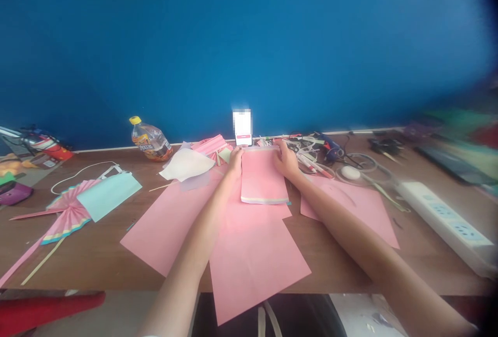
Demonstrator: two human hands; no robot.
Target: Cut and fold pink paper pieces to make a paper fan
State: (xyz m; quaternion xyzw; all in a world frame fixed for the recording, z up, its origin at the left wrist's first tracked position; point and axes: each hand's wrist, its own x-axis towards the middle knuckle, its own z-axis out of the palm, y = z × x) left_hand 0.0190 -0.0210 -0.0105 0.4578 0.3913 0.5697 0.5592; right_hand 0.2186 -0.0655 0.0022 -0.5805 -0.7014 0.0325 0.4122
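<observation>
Between my two hands is a pink paper strip [264, 176] with a pale yellow and blue band along its near edge. My left hand [235, 161] grips its far left corner. At the far right corner, the fingers of my right hand [287, 161] are closed round the edge. Beneath it lie pink paper sheets [259, 269], one of which sticks out past the table's front edge. A finished-looking pink pleated paper fan [72, 207] rests on the left, partly covered by a light blue paper piece [111, 195].
A phone [243, 128] leans against the blue wall. Behind my left hand stand a tilted drink bottle [151, 139] and a white paper piece [187, 164]. Tangled cables [311, 150] and another pink sheet [350, 202] lie right, beside a white power strip [447, 223].
</observation>
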